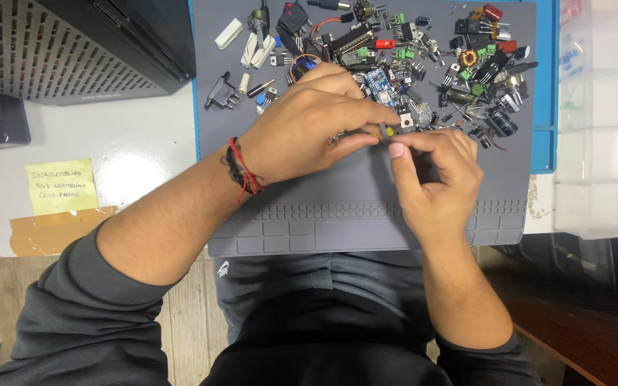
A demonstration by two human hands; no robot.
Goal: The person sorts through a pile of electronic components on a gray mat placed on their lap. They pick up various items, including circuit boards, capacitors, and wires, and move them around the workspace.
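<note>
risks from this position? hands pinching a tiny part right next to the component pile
1. The small yellow part is pinched only at the fingertips of the left hand and right hand; a slip could likely drop it into the loose component pile, where it would be hard to find.
2. The left hand sits against the pile's edge and might scatter parts across the grey mat.

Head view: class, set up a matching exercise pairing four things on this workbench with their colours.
Things:
1. sticky note
2. work mat
3. wrist cord on the left hand
4. small round part between the fingertips of both hands, the right hand included

Colours:
A. red
B. grey
C. yellow, paper
D. yellow, tiny

Pairs: 1-C, 2-B, 3-A, 4-D
</note>
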